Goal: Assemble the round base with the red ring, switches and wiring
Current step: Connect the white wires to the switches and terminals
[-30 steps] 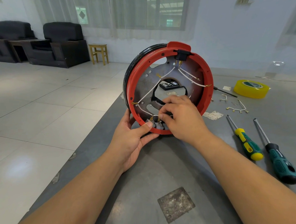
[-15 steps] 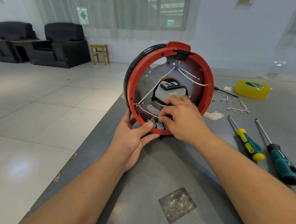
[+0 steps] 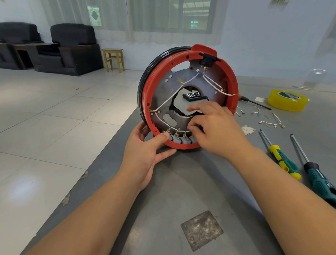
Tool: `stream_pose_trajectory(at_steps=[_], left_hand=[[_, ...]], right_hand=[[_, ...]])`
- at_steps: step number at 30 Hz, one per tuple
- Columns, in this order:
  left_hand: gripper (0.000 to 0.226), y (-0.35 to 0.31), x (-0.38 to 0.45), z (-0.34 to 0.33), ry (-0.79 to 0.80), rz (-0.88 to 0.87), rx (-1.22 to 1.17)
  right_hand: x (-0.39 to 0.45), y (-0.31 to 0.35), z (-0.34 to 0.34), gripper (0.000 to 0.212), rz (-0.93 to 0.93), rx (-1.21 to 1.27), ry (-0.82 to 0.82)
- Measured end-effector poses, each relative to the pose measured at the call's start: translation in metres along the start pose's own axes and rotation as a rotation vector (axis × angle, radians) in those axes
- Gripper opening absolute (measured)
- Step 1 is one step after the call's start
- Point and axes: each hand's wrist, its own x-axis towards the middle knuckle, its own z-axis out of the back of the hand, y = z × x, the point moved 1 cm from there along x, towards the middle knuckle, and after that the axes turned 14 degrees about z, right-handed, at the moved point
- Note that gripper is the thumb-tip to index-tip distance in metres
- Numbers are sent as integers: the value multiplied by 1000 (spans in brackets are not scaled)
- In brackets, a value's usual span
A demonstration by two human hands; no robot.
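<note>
The round base (image 3: 160,92) stands on edge on the grey table, its red ring (image 3: 232,87) facing me and a black rim behind it. White wires (image 3: 168,102) with brass terminals cross the metal plate. Several grey switches (image 3: 179,140) sit in a row at the bottom of the ring, and a black connector (image 3: 206,61) at the top. My left hand (image 3: 143,151) grips the ring's lower left edge, thumb on the first switch. My right hand (image 3: 214,129) reaches inside the ring, fingertips pinched at the rightmost switch; what they hold is hidden.
Two screwdrivers lie to the right, one yellow-green (image 3: 282,160), one dark green (image 3: 319,180). Behind them are a thin red-handled screwdriver (image 3: 253,102), a yellow tape roll (image 3: 287,100) and loose wire pieces (image 3: 272,122). A black device (image 3: 194,96) shows through the base's hole. The table's left edge (image 3: 109,144) drops to tiled floor.
My right hand has shifted to the right along the switch row, uncovering more of the grey switches. The left hand and the base have stayed in place.
</note>
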Motion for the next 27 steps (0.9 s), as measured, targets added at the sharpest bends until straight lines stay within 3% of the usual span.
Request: stream_pose_trajectory(at_steps=[7,11,20,27], left_hand=[[49,-2,-3,-1,-46,27,-36],[27,0,-4,-6,-24,46,31],[40,0,-8,-8,-27,37,-55],[31,4,-9,-9,17,40,-80]], right_hand=[[3,8,-6,9,-45,29,61],[5,8,-7,8,-111,85,53],[7,15,-10,8,-152,141,43],[8,19,-10,9,-167,154,58]])
